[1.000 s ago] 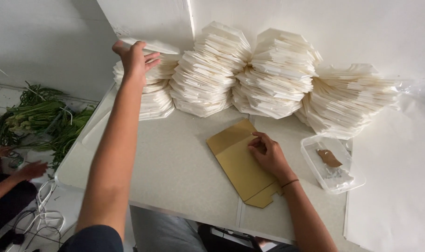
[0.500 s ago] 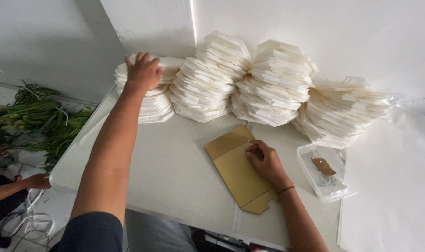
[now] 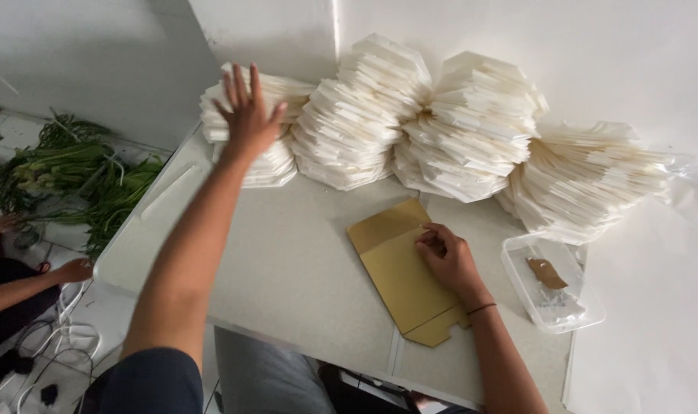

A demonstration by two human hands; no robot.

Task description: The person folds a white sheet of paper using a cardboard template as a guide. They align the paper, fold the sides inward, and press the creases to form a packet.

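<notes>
Head view: clear plastic tray point(image 3: 552, 285) beside brown envelope point(image 3: 403, 272), right hand point(image 3: 446, 257).

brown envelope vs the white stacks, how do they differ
The brown envelope is a single sheet lying flat on the table; the white stacks hold many pieces, piled and fanned against the wall. The right hand presses on the envelope; the left hand is open over the leftmost stack. Both look like flat paper.

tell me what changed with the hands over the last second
The left hand let go of the white sheet it held pinched above the leftmost white stack, pressed down on that stack, and now hovers over it with fingers spread. The right hand stayed pressing on the tan envelope; the clear tray did not move.
</notes>
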